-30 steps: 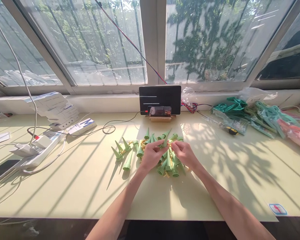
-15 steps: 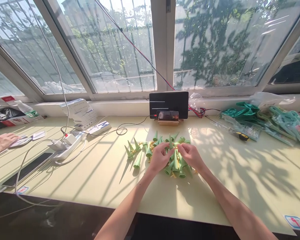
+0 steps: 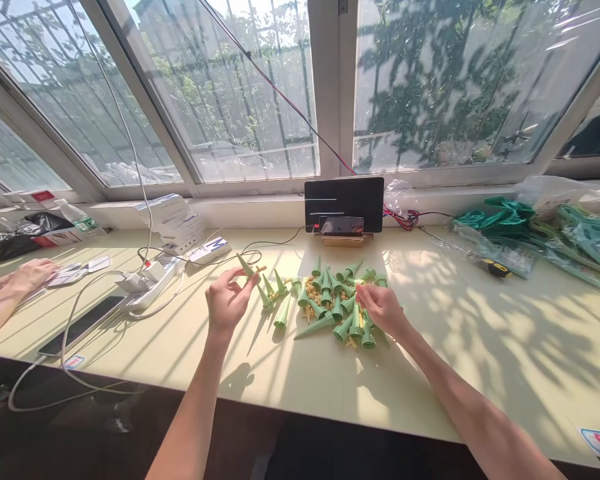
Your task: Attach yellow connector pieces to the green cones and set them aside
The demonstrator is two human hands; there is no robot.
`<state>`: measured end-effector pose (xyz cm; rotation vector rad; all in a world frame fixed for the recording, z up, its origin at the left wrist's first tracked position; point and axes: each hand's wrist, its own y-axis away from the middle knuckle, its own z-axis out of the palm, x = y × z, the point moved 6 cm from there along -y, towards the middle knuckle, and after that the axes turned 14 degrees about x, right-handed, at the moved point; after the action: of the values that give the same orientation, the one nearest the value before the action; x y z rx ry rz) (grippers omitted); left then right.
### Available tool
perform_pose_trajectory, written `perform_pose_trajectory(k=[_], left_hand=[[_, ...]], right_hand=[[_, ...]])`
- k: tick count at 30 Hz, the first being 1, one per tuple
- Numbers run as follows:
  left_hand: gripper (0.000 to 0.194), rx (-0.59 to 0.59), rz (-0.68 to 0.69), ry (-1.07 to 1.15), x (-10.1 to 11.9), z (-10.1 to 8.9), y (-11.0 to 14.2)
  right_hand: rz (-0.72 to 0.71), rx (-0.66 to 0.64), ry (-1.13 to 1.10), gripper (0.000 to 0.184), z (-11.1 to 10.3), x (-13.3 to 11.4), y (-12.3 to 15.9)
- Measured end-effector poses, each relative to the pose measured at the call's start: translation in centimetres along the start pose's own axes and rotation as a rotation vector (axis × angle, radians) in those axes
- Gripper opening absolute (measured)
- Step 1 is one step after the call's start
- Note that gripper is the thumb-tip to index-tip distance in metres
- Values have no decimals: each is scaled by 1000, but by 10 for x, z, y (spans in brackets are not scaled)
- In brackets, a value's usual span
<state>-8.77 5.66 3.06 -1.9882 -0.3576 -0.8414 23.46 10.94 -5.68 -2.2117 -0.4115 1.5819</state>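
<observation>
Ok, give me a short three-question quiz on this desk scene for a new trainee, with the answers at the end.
1. True or false: the left hand holds a green cone lifted off the table.
2. Where does the right hand rest? A) on the power strip B) on the pile of green cones C) on the phone stand
3. Fill in: a second person's hand shows at the far ____ edge of the view.

Key: 1 true; 2 B; 3 left.
</observation>
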Motion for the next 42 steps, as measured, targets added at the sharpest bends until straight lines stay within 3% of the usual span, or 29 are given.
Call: perform_pose_trajectory(k=[9,14,19,29,42], left_hand=[[25,-30,-36,-100,-26,16,13],[21,-6,-38,-113,-25,15,17],[17,22,46,-146,-23,17,17],[29,-101,63,-247,-37,29,30],[28,-77,88,-211,-41,32,37]], right_hand=[[-1,4,3,54,1,4,1],[0,7,12,53,1,4,1],[22,-5,2,54,1,2,2],[9,-14,1,54,2,0,2],[28,-15,-16,51,4,5,3]])
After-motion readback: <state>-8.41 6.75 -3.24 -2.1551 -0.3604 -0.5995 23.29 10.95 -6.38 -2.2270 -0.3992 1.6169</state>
